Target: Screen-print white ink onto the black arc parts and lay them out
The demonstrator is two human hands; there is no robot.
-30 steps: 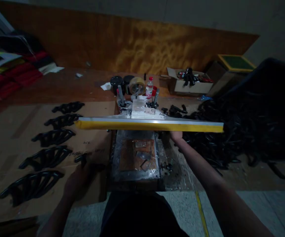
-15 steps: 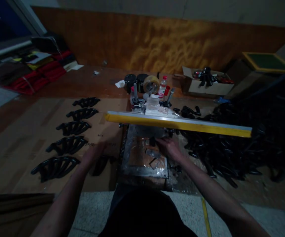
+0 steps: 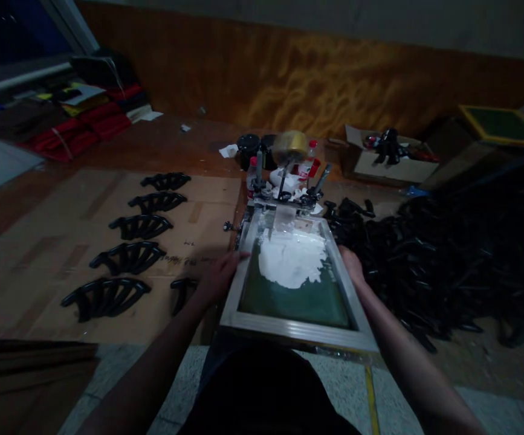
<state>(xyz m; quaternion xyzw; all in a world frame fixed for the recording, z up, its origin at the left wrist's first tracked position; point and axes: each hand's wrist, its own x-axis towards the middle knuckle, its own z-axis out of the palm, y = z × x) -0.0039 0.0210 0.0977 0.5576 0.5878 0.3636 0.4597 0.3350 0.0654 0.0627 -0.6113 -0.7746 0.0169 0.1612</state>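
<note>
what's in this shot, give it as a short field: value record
setting: dim workbench, wooden board behind
left hand: on the left rail of the printing screen frame
right hand: on the frame's right rail
frame: lying flat, hinged at clamps on its far side
on the mesh: white ink over the far half
left of frame: five black plastic parts in a row on cardboard
right of frame: heap of black parts
behind: tape roll, bottle, open box

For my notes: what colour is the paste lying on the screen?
White, on the green mesh of the screen frame; the head view shows the paste.
</note>
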